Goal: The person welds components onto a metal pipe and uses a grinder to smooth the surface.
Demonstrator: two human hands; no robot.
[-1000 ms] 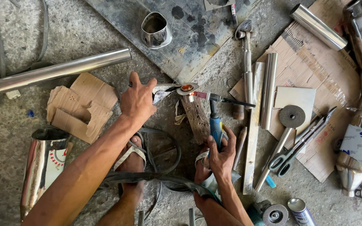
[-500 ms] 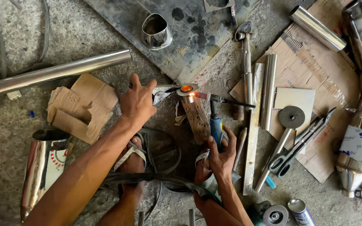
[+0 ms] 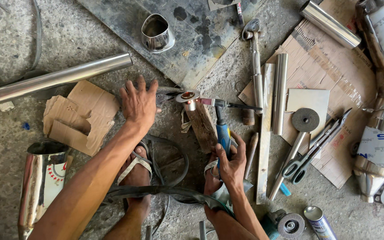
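My left hand (image 3: 138, 104) rests palm-down on the floor, its fingers on the handles of dark pliers (image 3: 164, 97) that clamp a small round metal piece (image 3: 187, 96). The piece glows orange in its middle and sits on the top end of a wooden block (image 3: 202, 125). My right hand (image 3: 230, 161) grips the blue handle of a welding torch (image 3: 222, 130), whose head reaches the round piece from the right. My sandalled feet (image 3: 135, 169) sit below, with a black cable looped around them.
A long steel tube (image 3: 54, 80) lies at left, torn cardboard (image 3: 80, 116) beside it. A short shaped steel pipe section (image 3: 156, 33) stands on a dark metal sheet. At right lie steel bars (image 3: 280, 93), a cutting disc (image 3: 305, 120), shears (image 3: 317, 146), wrapped steel pipes (image 3: 374, 151), a spray can (image 3: 318, 222).
The glow at the middle of the round piece has dimmed slightly. Both hands have stayed in place.
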